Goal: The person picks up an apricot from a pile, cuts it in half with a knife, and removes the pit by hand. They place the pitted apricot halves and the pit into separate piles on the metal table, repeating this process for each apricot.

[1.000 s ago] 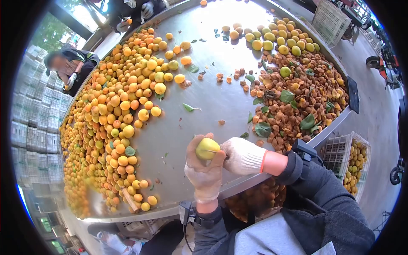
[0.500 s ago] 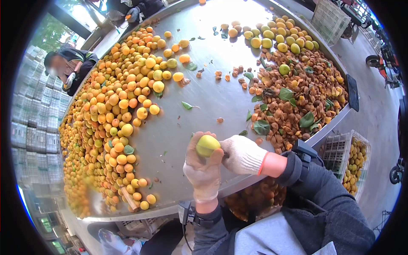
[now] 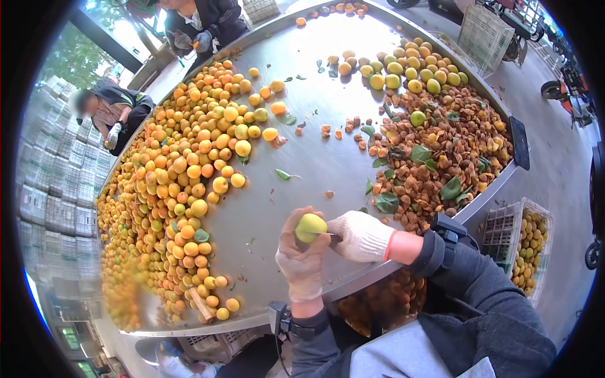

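Near the table's front edge, my left hand (image 3: pixel 301 264) in a pale glove holds a green-yellow fruit (image 3: pixel 311 227) between thumb and fingers. Right beside it, my right hand (image 3: pixel 363 235), in a white knit glove, is closed on a small knife (image 3: pixel 322 234) whose thin blade lies against the fruit. Most of the knife's handle is hidden in the glove. Orange and yellow apricots (image 3: pixel 183 189) are heaped on the left of the metal table (image 3: pixel 265 208). A pile of brown pits and pieces (image 3: pixel 441 138) with green leaves lies on the right.
Greenish fruits (image 3: pixel 416 66) sit at the back right. A wooden-handled tool (image 3: pixel 200 303) lies among the apricots at the front left. A crate of fruit (image 3: pixel 503 236) stands beside the table at the right. Two other people (image 3: pixel 217 25) (image 3: pixel 113 116) are at the far left side.
The knife blade now shows against the fruit; before, it was not visible. My view has shifted slightly, and more of the person at the back shows.
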Demonstrator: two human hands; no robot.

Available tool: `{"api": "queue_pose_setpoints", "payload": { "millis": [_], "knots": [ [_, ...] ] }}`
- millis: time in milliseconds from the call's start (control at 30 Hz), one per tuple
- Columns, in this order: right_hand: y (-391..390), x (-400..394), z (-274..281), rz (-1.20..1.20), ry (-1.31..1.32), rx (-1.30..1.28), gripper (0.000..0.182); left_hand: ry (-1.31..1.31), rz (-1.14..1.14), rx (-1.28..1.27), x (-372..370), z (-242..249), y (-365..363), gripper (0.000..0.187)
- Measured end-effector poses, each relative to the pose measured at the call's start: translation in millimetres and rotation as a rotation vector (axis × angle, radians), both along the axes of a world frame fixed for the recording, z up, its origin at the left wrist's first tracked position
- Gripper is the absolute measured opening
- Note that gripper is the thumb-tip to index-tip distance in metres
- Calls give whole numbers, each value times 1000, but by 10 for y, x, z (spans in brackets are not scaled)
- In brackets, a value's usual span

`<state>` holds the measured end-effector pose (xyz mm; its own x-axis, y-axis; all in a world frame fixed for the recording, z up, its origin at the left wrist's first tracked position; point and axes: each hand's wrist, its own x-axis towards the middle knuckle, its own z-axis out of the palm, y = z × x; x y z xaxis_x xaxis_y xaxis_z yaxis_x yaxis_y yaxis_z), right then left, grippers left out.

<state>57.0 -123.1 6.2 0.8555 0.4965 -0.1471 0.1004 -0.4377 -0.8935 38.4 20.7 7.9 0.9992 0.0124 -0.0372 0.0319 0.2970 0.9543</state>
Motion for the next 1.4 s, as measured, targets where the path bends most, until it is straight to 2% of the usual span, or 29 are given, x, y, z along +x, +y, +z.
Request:
{"api": "queue_pose_setpoints", "payload": {
  "millis": [67,100,167,300,367,400,467,567,600,667,700,767,800,867,900,967,1067,1200,1267,1300,1367,1400],
  "knots": [
    [51,-30,30,-191,-199,-155,14,-52,110,-37,-23,-7,-84,61],
    [56,-44,28,-190,-197,-156,14,-50,110,-37,-31,-11,-86,61],
    [49,-75,17,-283,-313,-212,12,-75,133,114,-53,-31,-99,62],
    [45,-59,80,-238,-240,-213,15,-112,157,94,-54,-128,-78,64],
    [-23,24,174,-16,194,-15,17,-187,142,304,-57,-115,-42,74],
    [-26,42,158,-18,198,-13,17,-184,139,305,-54,-121,-16,74],
    [-23,73,122,77,413,121,19,-254,117,422,-47,-129,34,84],
    [-57,109,299,94,511,104,18,-294,104,481,-34,-100,69,92],
    [-37,103,240,94,505,103,18,-300,106,481,-24,-110,75,92],
    [39,75,45,-15,136,-34,19,-330,149,475,16,-156,85,97],
    [66,42,46,-14,135,-31,19,-331,150,477,10,-151,60,97],
    [90,-6,62,-186,-278,-293,23,-299,179,264,1,-136,-44,86],
    [80,-17,68,-189,-273,-296,23,-295,175,262,-9,-110,-78,86],
    [71,-42,66,-210,-277,-256,36,-81,179,16,-42,-44,-118,74],
    [75,-54,34,-210,-273,-256,36,-77,179,17,-51,-37,-120,74],
    [86,-59,10,-233,-272,-258,39,15,174,-186,-52,-25,-118,60],
    [96,-89,17,-238,-253,-263,38,-33,166,-301,-37,-58,-95,56],
    [58,-110,12,-255,-304,-202,32,-65,133,-300,-42,-80,-127,56],
    [57,-125,69,-191,-220,-192,32,-61,103,45,-58,-99,-135,58],
    [45,-125,69,-189,-219,-193,32,-60,105,45,-68,-77,-124,58],
    [-14,-109,66,-19,79,65,23,54,66,80,-80,-5,-85,58],
    [-39,-79,30,-20,79,66,23,53,65,81,-83,1,-70,58]
  ]
}}
